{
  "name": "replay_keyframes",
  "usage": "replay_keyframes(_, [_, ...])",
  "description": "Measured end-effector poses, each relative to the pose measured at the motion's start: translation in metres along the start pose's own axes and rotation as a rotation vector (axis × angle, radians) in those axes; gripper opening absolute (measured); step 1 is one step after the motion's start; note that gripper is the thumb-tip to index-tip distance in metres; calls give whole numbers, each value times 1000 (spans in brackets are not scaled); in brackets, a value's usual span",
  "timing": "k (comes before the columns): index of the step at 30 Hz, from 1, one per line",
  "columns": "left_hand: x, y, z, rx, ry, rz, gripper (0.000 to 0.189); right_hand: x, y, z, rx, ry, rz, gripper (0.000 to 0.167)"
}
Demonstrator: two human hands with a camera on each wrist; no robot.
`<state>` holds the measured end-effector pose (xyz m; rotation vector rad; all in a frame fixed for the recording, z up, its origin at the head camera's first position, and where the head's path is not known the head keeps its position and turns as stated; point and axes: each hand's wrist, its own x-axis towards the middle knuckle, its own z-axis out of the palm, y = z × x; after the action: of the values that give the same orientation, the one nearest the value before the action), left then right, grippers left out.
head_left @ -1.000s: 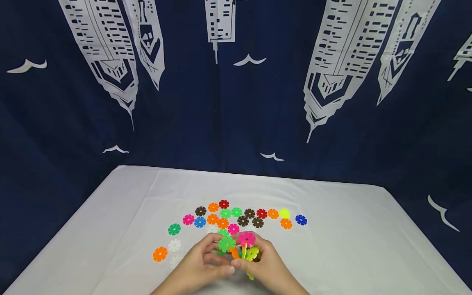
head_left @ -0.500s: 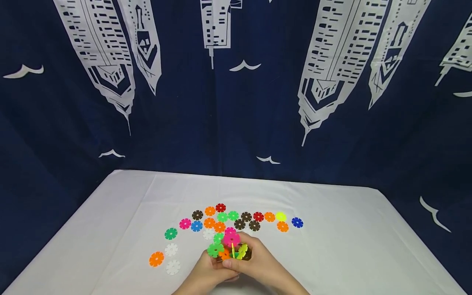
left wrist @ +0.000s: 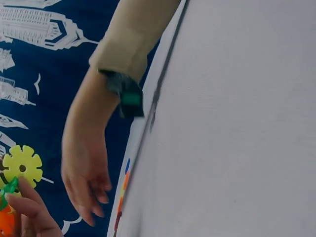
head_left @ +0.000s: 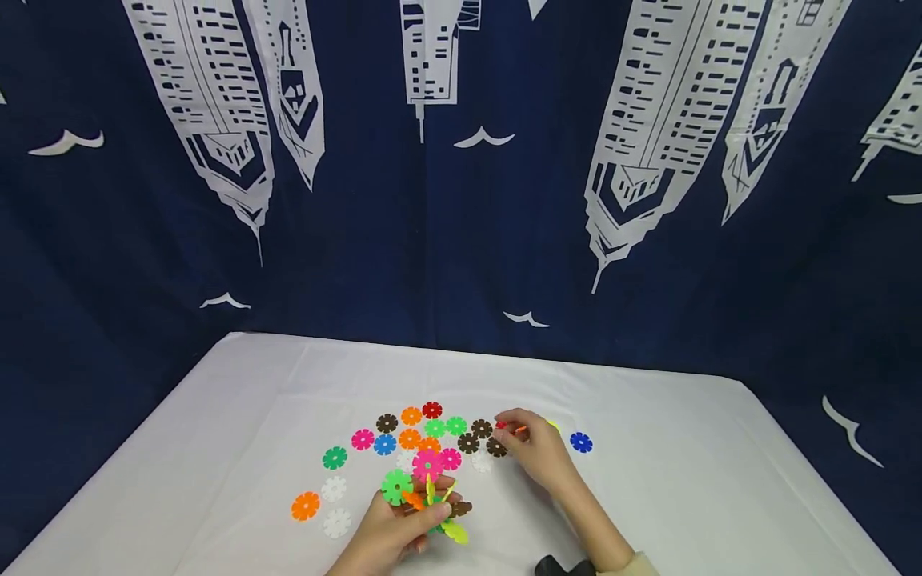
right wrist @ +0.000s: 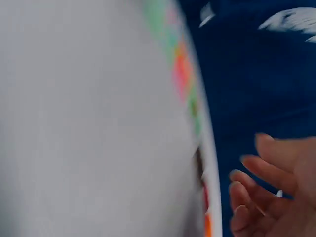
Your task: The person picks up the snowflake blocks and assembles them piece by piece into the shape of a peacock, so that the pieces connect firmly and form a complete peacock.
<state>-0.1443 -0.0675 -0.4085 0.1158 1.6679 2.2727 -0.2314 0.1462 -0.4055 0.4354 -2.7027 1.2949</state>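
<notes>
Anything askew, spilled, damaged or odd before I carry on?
I see no spill or damage: loose discs lie scattered on the white tablecloth, and the left hand holds a joined disc cluster. One oddity: the printed buildings on the blue backdrop point downward, as though it hangs upside down.

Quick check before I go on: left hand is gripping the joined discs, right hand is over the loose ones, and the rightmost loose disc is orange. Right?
One slip: the rightmost loose disc is blue, as the head view shows. The left hand does grip the joined discs, with the right hand over the loose ones.
</notes>
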Motion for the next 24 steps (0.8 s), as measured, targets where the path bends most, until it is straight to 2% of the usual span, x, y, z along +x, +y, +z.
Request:
replay_keyframes(3, [4,-3,3,-59,-46,18,37,6,16,6,-227,-13,-4,24])
replay_keyframes(6, [7,-2,5,-94,-64,19,35,7,21,10,-314,-39,-26,21])
replay_keyframes(13, [11,8,5,-116,-98,50,29,0,22,9,-334,-33,-25,25])
replay_keyframes(19, [16,-1,1,-67,-79,45,39,-12,21,5,-340,-20,-6,28])
replay_keyframes(24, [18,-6,-3,3,-47,74,44,-17,20,-4,-310,-86,-37,28])
